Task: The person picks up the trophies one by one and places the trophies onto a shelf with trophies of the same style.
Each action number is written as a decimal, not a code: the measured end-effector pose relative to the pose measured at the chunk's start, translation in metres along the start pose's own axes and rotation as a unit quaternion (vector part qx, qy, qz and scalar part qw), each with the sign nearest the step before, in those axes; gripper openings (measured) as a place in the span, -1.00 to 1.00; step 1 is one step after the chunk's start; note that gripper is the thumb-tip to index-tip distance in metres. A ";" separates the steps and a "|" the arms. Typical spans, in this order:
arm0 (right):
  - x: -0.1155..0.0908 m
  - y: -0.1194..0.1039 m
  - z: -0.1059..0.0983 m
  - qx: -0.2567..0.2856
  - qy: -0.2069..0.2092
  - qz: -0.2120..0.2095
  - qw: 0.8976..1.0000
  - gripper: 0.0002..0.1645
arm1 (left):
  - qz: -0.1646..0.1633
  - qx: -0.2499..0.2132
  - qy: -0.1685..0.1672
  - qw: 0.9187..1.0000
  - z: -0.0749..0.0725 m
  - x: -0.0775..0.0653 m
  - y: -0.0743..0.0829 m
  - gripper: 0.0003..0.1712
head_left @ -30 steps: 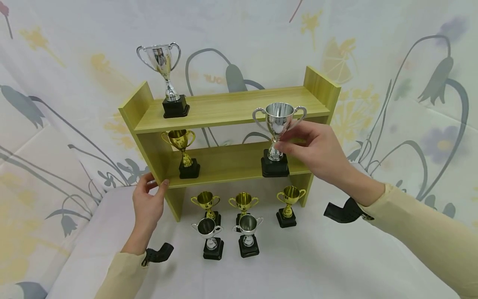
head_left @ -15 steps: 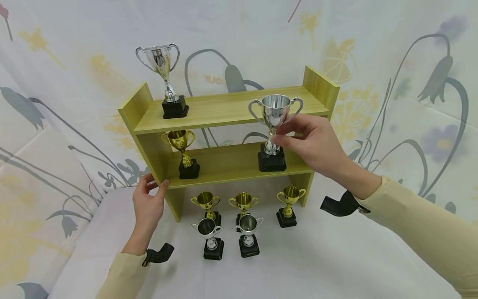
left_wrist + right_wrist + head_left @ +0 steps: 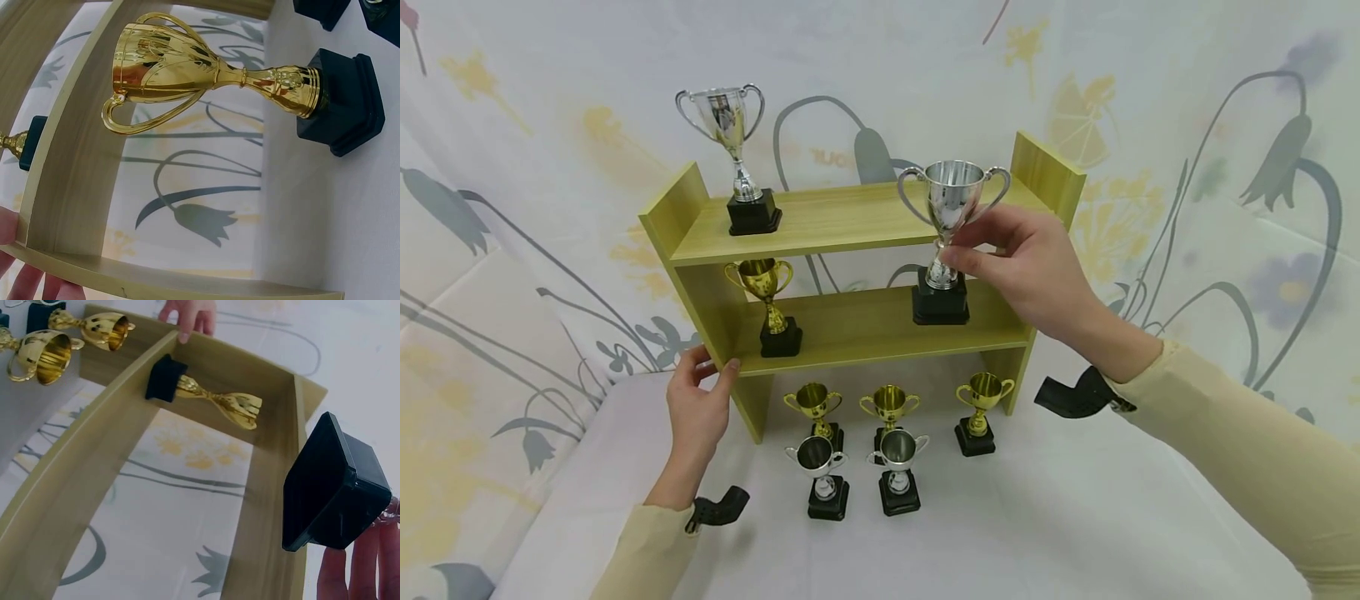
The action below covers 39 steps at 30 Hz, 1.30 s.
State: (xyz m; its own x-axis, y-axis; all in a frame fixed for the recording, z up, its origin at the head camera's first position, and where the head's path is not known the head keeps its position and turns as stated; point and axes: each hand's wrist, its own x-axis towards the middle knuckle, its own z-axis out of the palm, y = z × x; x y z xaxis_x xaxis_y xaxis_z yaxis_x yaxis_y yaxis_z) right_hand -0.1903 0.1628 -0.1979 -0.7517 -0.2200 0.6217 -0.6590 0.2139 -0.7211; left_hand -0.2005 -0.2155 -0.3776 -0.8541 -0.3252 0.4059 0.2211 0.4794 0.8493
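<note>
My right hand [image 3: 1026, 262] pinches the stem of a silver trophy cup [image 3: 953, 200], held upright in front of the wooden shelf unit [image 3: 842, 215]. In the right wrist view the cup's black base [image 3: 334, 487] shows from below, apart from the boards. My left hand [image 3: 698, 408] grips the unit's left side at the middle board, thumb on the front edge and fingers around the outer side. A larger silver trophy [image 3: 727, 125] stands at the left of the top board. On the middle board, at the left, stands a gold trophy [image 3: 767, 292].
Below the middle board stand gold trophies [image 3: 889, 404], one of them at the right [image 3: 981, 400]. Two small silver trophies [image 3: 898, 454] stand in front of them on the white cloth [image 3: 1000, 533]. A patterned cloth [image 3: 880, 67] hangs behind the unit.
My right hand has raised the silver trophy from in front of the middle board toward the top board, slightly leftward. The left hand has stayed on the shelf unit.
</note>
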 end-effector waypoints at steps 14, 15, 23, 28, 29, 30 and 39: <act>0.018 -0.014 0.013 -0.005 -0.016 -0.009 1.000 -0.80 | -0.001 0.002 0.001 1.000 0.000 0.000 0.001 -0.54; 0.019 -0.014 0.014 -0.006 -0.017 -0.010 1.000 -0.80 | 0.000 0.002 0.002 1.000 0.001 0.000 0.001 -0.54; 0.028 -0.013 0.027 0.009 -0.028 -0.023 0.999 -0.82 | 0.001 0.000 0.005 1.000 0.001 0.001 -0.001 -0.54; 0.031 -0.010 0.034 0.016 -0.040 -0.008 0.999 -0.82 | -0.004 0.002 0.002 1.000 0.000 -0.001 -0.003 -0.54; 0.032 -0.010 0.035 0.015 -0.041 -0.005 0.999 -0.82 | -0.004 0.004 0.001 1.000 0.000 -0.002 -0.003 -0.53; 0.033 -0.009 0.035 0.015 -0.041 -0.003 0.999 -0.82 | -0.004 0.004 0.000 1.000 0.001 -0.002 -0.003 -0.53; 0.041 -0.010 0.041 0.012 -0.048 -0.007 0.999 -0.82 | -0.003 0.005 0.003 1.000 0.000 -0.001 0.001 -0.54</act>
State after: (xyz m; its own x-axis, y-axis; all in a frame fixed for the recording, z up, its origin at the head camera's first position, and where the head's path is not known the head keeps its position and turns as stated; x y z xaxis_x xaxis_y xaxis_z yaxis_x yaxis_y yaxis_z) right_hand -0.2135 0.1129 -0.1780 -0.7361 -0.3124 0.6004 -0.6674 0.1878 -0.7206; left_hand -0.1994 -0.2147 -0.3776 -0.8523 -0.3327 0.4036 0.2121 0.4854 0.8482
